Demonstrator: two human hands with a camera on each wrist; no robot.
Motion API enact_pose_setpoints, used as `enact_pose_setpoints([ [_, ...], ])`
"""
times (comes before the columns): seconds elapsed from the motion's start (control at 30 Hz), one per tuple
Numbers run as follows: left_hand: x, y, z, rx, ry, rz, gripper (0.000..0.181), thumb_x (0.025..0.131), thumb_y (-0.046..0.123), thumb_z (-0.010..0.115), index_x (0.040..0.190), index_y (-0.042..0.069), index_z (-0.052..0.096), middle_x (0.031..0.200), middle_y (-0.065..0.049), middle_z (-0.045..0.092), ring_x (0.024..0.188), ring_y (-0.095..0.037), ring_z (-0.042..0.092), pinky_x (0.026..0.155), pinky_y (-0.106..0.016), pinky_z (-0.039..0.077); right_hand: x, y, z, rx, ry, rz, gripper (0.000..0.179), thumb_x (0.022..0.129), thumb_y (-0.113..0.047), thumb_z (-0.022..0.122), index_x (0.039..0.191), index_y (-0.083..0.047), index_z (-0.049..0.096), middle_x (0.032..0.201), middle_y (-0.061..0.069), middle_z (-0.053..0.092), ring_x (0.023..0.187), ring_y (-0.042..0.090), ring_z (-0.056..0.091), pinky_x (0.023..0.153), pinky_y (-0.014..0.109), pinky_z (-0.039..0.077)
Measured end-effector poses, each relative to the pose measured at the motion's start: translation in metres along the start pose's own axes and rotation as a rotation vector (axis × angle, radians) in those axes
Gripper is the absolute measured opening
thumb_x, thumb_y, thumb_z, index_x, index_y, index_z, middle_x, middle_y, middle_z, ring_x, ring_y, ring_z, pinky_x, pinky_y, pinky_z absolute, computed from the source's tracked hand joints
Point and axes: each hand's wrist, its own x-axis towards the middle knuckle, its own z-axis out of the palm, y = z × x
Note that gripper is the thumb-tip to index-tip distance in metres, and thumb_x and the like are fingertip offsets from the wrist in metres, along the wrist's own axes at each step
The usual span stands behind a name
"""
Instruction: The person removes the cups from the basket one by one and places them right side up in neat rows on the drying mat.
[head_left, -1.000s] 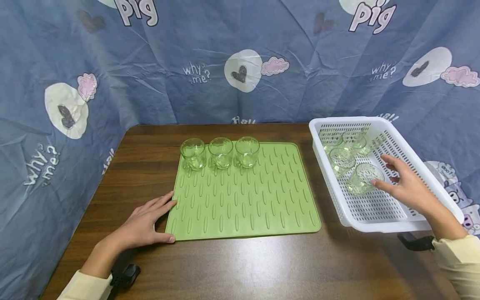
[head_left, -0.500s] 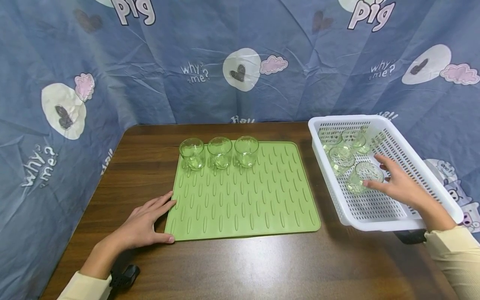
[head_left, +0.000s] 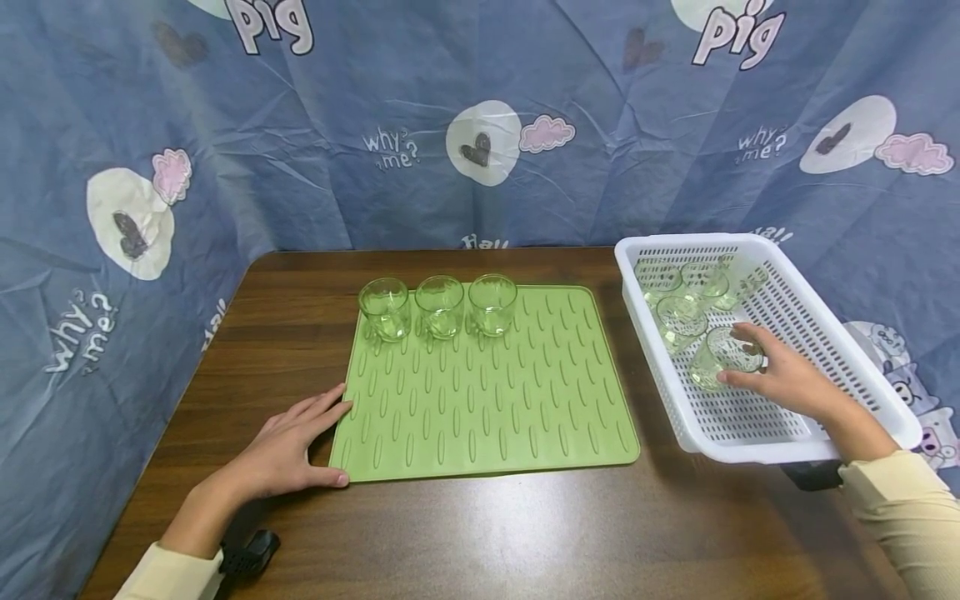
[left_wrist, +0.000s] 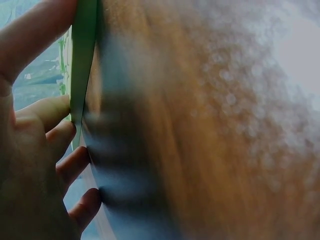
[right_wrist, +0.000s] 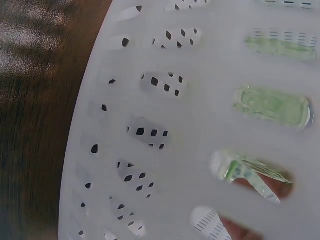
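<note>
My left hand rests at the left edge of a green ribbed mat, fingers spread, fingertips touching its edge. The left wrist view shows the fingers along the mat's rim. Three clear greenish glass cups stand in a row along the mat's back left. Inside the white basket, my right hand has thumb and fingers around the nearest glass cup, which lies tilted. Through the basket's slots in the right wrist view, parts of the fingers show beside green glass.
Several more glass cups lie in the basket's back left part. The dark wooden table bears the mat and basket. A blue printed cloth hangs behind and at the sides.
My right hand has moved left and closed in on the nearest cup in the basket, its thumb and fingers coming around it. The left hand and the cups on the mat have stayed put.
</note>
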Motion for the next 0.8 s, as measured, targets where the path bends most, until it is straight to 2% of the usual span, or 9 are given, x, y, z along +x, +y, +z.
enact_pose_setpoints([
  [0.57, 0.001, -0.0009, -0.0001, 0.009, 0.007, 0.01, 0.103, 0.072, 0.065, 0.077, 0.153, 0.014, 0.039, 0.165, -0.011, 0.027, 0.144, -0.042, 0.032, 0.098, -0.072, 0.032, -0.001, -0.0021, 0.0017, 0.03, 0.039, -0.021, 0.081, 0.087, -0.021, 0.076, 0.147, 0.008, 0.03, 0.136, 0.041, 0.048, 0.122, 0.057, 0.049, 0.099, 0.068, 0.036],
  [0.8, 0.0, -0.0004, 0.0001, 0.009, 0.012, 0.01, 0.102, 0.072, 0.064, 0.077, 0.153, 0.014, 0.04, 0.164, -0.011, 0.028, 0.143, -0.041, 0.033, 0.098, -0.071, 0.033, -0.0012, -0.0031, 0.0002, 0.021, 0.092, -0.006, 0.077, 0.085, -0.028, 0.079, 0.142, 0.004, 0.039, 0.138, 0.032, 0.052, 0.122, 0.048, 0.052, 0.094, 0.054, 0.041],
])
